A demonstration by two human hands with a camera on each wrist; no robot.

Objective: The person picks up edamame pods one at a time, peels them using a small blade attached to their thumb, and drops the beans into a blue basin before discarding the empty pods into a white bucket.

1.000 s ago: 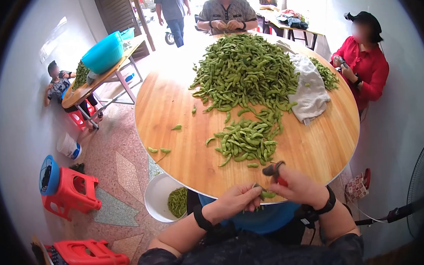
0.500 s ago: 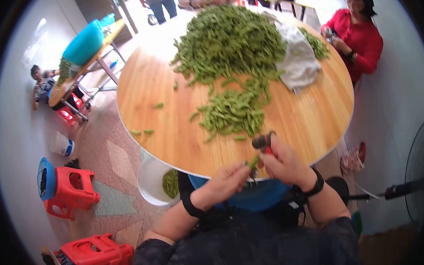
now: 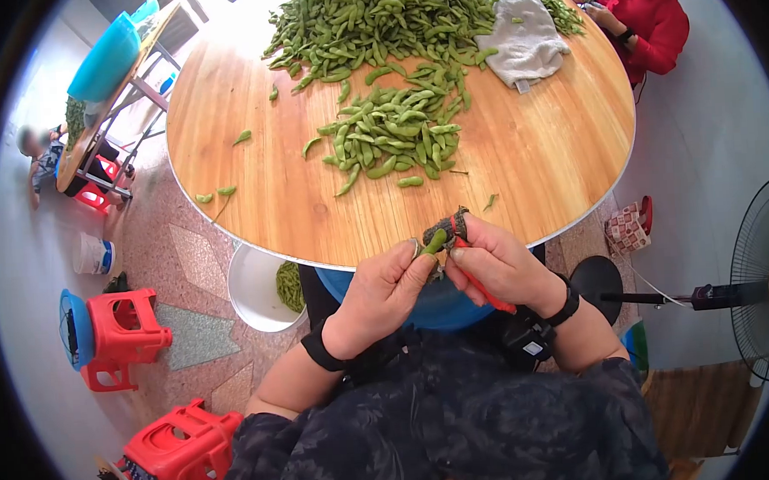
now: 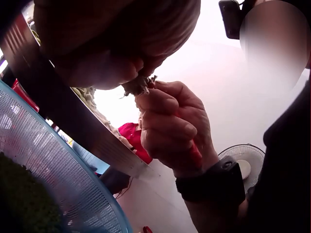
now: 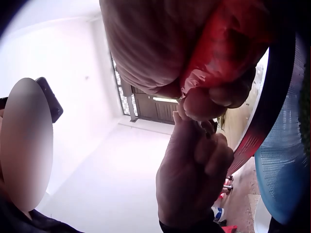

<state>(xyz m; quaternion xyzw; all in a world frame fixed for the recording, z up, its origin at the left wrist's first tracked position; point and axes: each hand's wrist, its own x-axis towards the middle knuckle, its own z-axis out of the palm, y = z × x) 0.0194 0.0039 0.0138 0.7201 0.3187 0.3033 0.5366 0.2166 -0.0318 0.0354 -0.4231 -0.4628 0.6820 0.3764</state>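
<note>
In the head view my left hand [image 3: 378, 288] pinches a green soybean pod [image 3: 435, 242] between thumb and fingers, at the table's near edge. Close against it, my right hand [image 3: 512, 268] grips a red-handled tool [image 3: 492, 293]; its working end is hidden among the fingers. A dark wrap [image 3: 445, 228] with a red band covers the right index finger. From the right wrist view the red handle [image 5: 228, 43] lies along the palm. Below both hands sits a blue mesh basket [image 4: 63, 150] with a dark green mass inside. A small pod heap [image 3: 396, 135] lies just beyond the hands.
A large pod pile [image 3: 382, 18] covers the far part of the round wooden table [image 3: 536, 154], beside a white cloth [image 3: 526, 46]. A white bucket [image 3: 252, 290] with pods stands left below. Red stools [image 3: 128, 327] are at left, a fan [image 3: 756, 281] at right.
The head view has tilted down, so table and pods sit higher in it. Both hands stay together at the pod. A small green bit now shows on the table beyond the right hand.
</note>
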